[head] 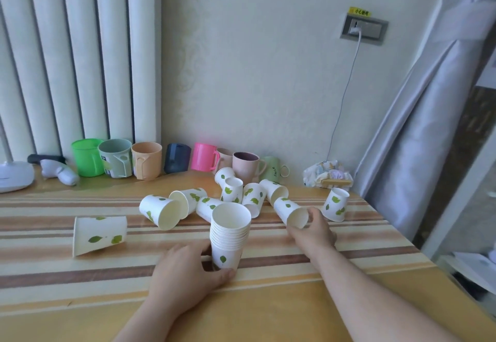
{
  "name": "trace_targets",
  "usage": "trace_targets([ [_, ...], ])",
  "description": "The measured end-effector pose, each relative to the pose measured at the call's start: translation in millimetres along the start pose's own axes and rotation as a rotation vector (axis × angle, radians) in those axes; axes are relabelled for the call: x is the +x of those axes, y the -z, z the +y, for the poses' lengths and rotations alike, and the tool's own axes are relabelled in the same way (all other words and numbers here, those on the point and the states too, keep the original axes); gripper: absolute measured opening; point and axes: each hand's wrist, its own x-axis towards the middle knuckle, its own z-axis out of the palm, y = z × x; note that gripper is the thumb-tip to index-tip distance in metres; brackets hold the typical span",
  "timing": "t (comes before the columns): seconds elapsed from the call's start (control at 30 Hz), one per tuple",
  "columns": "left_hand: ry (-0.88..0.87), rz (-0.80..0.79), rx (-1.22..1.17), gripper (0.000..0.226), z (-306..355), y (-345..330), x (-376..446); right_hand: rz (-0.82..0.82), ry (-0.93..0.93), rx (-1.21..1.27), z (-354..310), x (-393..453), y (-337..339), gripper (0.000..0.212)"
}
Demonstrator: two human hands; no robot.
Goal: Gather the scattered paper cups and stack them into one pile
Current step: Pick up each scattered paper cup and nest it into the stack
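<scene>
An upright stack of white leaf-print paper cups [230, 234] stands near the table's middle. My left hand [185, 269] wraps around the base of that stack. My right hand [315, 230] grips a cup lying on its side [291, 211], mouth toward me. Several more cups lie scattered behind the stack: two on their sides at the left [161, 211] [188, 200], a cluster at the middle [251, 195], one upside down at the far left [99, 234], and one upside down at the right [335, 204].
A row of coloured plastic and ceramic mugs [146, 160] lines the wall at the back. A white lamp base [13, 176] and a grey device [60, 173] sit at back left, a crumpled packet [327, 173] at back right. The table edge [402, 237] falls off at right beside a curtain.
</scene>
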Motion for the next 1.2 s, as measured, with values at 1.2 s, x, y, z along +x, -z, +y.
trace_targets([
  [1.2, 0.003, -0.011, 0.001, 0.059, -5, -4, 3, -0.37, 0.347, -0.242, -50, -52, 26, 0.101],
])
